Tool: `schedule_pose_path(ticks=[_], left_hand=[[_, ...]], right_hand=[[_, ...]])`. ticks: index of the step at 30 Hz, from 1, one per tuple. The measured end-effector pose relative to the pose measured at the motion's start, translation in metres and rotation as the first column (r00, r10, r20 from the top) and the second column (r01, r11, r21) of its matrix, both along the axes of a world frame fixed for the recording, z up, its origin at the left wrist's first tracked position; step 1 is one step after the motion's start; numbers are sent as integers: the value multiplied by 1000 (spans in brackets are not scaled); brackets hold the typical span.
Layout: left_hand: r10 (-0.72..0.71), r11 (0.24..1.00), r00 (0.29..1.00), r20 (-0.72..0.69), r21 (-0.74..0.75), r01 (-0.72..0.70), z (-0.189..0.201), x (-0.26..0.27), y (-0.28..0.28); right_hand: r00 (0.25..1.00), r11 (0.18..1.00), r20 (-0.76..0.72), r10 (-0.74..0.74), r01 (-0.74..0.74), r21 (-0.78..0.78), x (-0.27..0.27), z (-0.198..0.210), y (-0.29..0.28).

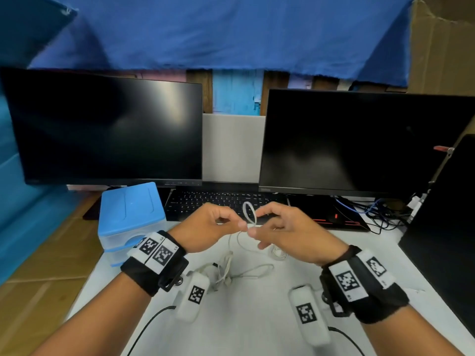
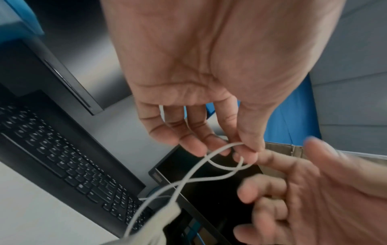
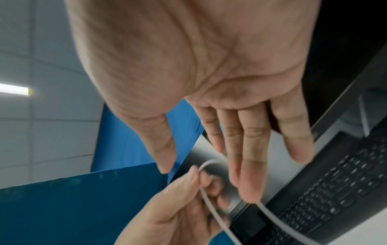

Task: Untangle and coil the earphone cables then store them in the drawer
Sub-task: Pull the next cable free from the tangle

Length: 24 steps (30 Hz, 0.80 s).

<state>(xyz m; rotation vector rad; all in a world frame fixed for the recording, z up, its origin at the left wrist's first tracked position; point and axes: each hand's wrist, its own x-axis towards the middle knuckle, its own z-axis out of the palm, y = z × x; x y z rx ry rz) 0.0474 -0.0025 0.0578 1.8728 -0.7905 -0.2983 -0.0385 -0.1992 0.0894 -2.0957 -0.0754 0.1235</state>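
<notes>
Pinching the white earphone cable between thumb and forefinger, the left hand keeps a small upright loop raised above the desk, in front of the keyboard. The right hand sits just beside it; its fingers look mostly straight in the wrist view, brushing the cable rather than gripping it, though blur makes the contact hard to read. Below the loop the cable trails down to the desk, where a second bundle lies loosely knotted near the left wrist. Main risk, as I judge it: the loop is held at a single pinch point, so if the right hand draws the next turn too hard the coil could spring open or slip out. The trailing length crosses itself (visible in the left wrist view), which could tighten into a knot under tension. It may also snag the bundle on the desk and drag it along. The blue-topped drawer box stands left of the keyboard, apparently closed, so storing will need a free hand.
</notes>
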Motion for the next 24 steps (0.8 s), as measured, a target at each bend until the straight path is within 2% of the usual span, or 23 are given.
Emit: schedule_pose_path(ticks=[4,8,10,12,14,16,19,21,24], left_hand=[[-7,999,1000,-4,-37,7,0,1,-2],[-5,997,1000,-26,-83,2,0,2,2],[-13,994,998,-57,-109,6,0,3,5],[-16,992,995,-94,-125,4,-1,4,8],[-23,992,994,-108,-127,9,0,4,11],[-20,992,995,-100,-123,7,0,5,15],[15,993,996,-93,-115,-25,-4,11,23],[31,995,994,-104,-86,-41,-8,15,28],[43,999,993,-108,-16,-45,-15,19,32]], right_hand=[[998,998,35,-61,60,14,11,3,21],[989,983,144,32,-5,-185,15,-3,22],[971,954,234,37,36,-298,16,-8,20],[950,947,313,10,91,-308,16,-9,19],[920,972,390,-51,136,-194,15,-2,17],[898,985,406,-171,171,36,13,14,12],[893,895,301,-334,200,400,8,37,-2],[889,838,277,-365,185,513,2,46,-11],[869,789,299,-395,154,595,-11,57,-22]])
